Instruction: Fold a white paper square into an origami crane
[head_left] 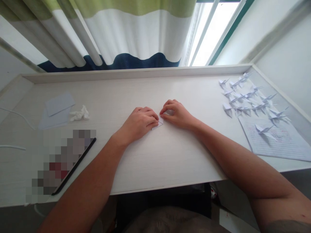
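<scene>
A small piece of folded white paper (157,125) lies on the white desk (155,161), mostly covered by my fingers. My left hand (142,121) has its fingers closed over the paper's left part and presses it against the desktop. At the paper's upper right corner, the thumb and forefinger of my right hand (175,112) are pinched together on its edge. How many folds the paper has is hidden under my fingers.
Several folded paper cranes (245,95) stand at the right, one on a lined sheet (286,142). At left lie plain paper sheets (59,105), a crumpled tissue (80,114), a dark-edged device (75,165) with blurred screen, and white cables (13,147). A raised rim (136,73) borders the desk's back.
</scene>
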Demonstrator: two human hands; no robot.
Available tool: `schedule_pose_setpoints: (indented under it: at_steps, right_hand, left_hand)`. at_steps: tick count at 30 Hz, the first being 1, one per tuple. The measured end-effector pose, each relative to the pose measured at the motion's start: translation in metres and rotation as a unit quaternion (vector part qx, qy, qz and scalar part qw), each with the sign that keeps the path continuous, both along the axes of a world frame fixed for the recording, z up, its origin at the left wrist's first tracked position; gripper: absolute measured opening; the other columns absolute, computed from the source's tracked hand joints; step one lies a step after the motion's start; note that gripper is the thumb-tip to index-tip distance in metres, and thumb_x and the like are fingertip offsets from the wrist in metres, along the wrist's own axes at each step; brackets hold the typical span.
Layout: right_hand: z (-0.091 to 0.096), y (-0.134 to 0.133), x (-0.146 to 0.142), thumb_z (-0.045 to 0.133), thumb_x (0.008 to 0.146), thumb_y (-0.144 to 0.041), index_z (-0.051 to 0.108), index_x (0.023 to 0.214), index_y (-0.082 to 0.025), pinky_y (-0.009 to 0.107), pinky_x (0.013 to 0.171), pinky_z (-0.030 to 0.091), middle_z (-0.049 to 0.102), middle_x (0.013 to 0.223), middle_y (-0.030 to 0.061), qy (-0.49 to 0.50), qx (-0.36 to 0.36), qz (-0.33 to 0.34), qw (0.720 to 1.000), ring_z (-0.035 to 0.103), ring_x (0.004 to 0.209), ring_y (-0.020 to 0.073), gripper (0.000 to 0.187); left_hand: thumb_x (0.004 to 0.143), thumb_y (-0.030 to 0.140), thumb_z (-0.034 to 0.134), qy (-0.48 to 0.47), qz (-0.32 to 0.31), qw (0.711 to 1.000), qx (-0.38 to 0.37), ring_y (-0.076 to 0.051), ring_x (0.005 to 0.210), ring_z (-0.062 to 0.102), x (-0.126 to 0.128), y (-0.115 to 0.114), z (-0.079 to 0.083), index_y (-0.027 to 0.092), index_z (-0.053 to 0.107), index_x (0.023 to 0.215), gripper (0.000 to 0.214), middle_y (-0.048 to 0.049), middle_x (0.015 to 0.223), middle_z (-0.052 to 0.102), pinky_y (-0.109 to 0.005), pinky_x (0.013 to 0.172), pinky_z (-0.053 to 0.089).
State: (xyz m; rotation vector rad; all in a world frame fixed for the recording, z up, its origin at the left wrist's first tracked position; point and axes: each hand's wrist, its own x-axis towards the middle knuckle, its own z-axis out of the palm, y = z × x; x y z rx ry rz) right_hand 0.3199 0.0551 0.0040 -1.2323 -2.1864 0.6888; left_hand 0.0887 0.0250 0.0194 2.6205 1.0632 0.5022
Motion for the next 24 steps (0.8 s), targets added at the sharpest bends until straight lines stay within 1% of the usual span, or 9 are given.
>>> schedule_pose_setpoints:
  at_steps: [3, 5, 8, 12, 14, 17, 21, 24]
  right_hand:
    - [-0.003, -0.001, -0.005, 0.070, 0.084, -0.017, 0.079, 0.082, -0.023, 0.045, 0.098, 0.047, 0.074, 0.099, 0.0069, -0.007, 0.016, -0.037, 0.999, 0.064, 0.103, 0.0288, 0.011]
    - [-0.004, -0.002, -0.005, 0.067, 0.083, -0.014, 0.079, 0.082, -0.023, 0.044, 0.096, 0.049, 0.074, 0.097, 0.0070, 0.004, 0.024, -0.041, 0.999, 0.065, 0.101, 0.0284, 0.014]
    - [-0.004, -0.002, 0.002, 0.061, 0.084, -0.010, 0.080, 0.086, -0.022, 0.042, 0.097, 0.050, 0.076, 0.099, 0.0064, 0.042, 0.016, -0.016, 0.999, 0.066, 0.100, 0.0261, 0.023]
    - [-0.001, -0.003, 0.011, 0.057, 0.083, -0.007, 0.082, 0.093, -0.024, 0.042, 0.102, 0.050, 0.076, 0.109, 0.0060, 0.056, 0.001, 0.038, 0.998, 0.067, 0.109, 0.0256, 0.032]
    - [0.000, -0.004, 0.012, 0.060, 0.085, -0.011, 0.082, 0.094, -0.023, 0.043, 0.104, 0.050, 0.076, 0.109, 0.0067, 0.054, -0.002, 0.040, 0.998, 0.066, 0.110, 0.0261, 0.027]
    - [0.001, -0.005, 0.011, 0.064, 0.087, -0.018, 0.079, 0.086, -0.022, 0.045, 0.103, 0.049, 0.074, 0.103, 0.0079, 0.043, -0.004, 0.035, 0.998, 0.065, 0.107, 0.0270, 0.016]
    - [0.003, -0.006, 0.012, 0.068, 0.083, -0.020, 0.075, 0.080, -0.021, 0.045, 0.099, 0.050, 0.071, 0.104, 0.0085, 0.030, -0.022, 0.048, 0.998, 0.062, 0.108, 0.0283, 0.008]
    - [0.004, -0.008, 0.010, 0.067, 0.081, -0.019, 0.073, 0.076, -0.021, 0.045, 0.099, 0.050, 0.070, 0.103, 0.0086, 0.026, -0.035, 0.030, 0.999, 0.061, 0.109, 0.0289, 0.008]
  left_hand:
    - [0.106, 0.029, 0.058, 0.016, 0.006, 1.000, 0.013, -0.026, 0.120, 0.068, 0.001, -0.002, 0.001, 0.024, 0.078, 0.089, 0.027, -0.0010, 0.114, 0.083, -0.045, 0.104, 0.040]
    - [0.107, 0.028, 0.057, 0.022, 0.008, 1.000, 0.018, -0.025, 0.120, 0.068, 0.002, -0.003, 0.001, 0.023, 0.078, 0.089, 0.028, -0.0009, 0.114, 0.083, -0.045, 0.104, 0.039]
    - [0.107, 0.028, 0.057, 0.021, 0.011, 1.000, 0.021, -0.025, 0.120, 0.069, 0.002, -0.004, 0.001, 0.023, 0.079, 0.091, 0.027, -0.0010, 0.116, 0.083, -0.045, 0.103, 0.040]
    - [0.107, 0.026, 0.057, 0.016, 0.011, 0.999, 0.031, -0.026, 0.120, 0.070, 0.001, -0.002, -0.001, 0.023, 0.080, 0.094, 0.027, -0.0008, 0.115, 0.084, -0.045, 0.102, 0.041]
    - [0.107, 0.025, 0.057, 0.015, 0.003, 0.999, 0.037, -0.026, 0.120, 0.070, 0.001, -0.001, -0.002, 0.023, 0.080, 0.096, 0.026, -0.0005, 0.115, 0.084, -0.045, 0.102, 0.041]
    - [0.108, 0.025, 0.057, 0.013, -0.007, 0.999, 0.044, -0.026, 0.121, 0.070, 0.000, 0.000, -0.002, 0.024, 0.081, 0.098, 0.026, 0.0002, 0.116, 0.084, -0.045, 0.102, 0.041]
    - [0.107, 0.025, 0.056, 0.008, -0.009, 0.999, 0.045, -0.026, 0.120, 0.071, 0.001, -0.001, -0.001, 0.024, 0.081, 0.098, 0.027, 0.0005, 0.117, 0.084, -0.045, 0.101, 0.042]
    - [0.106, 0.028, 0.059, 0.008, -0.009, 0.999, 0.043, -0.026, 0.120, 0.071, 0.002, -0.003, 0.001, 0.024, 0.081, 0.096, 0.025, -0.0005, 0.116, 0.084, -0.045, 0.102, 0.042]
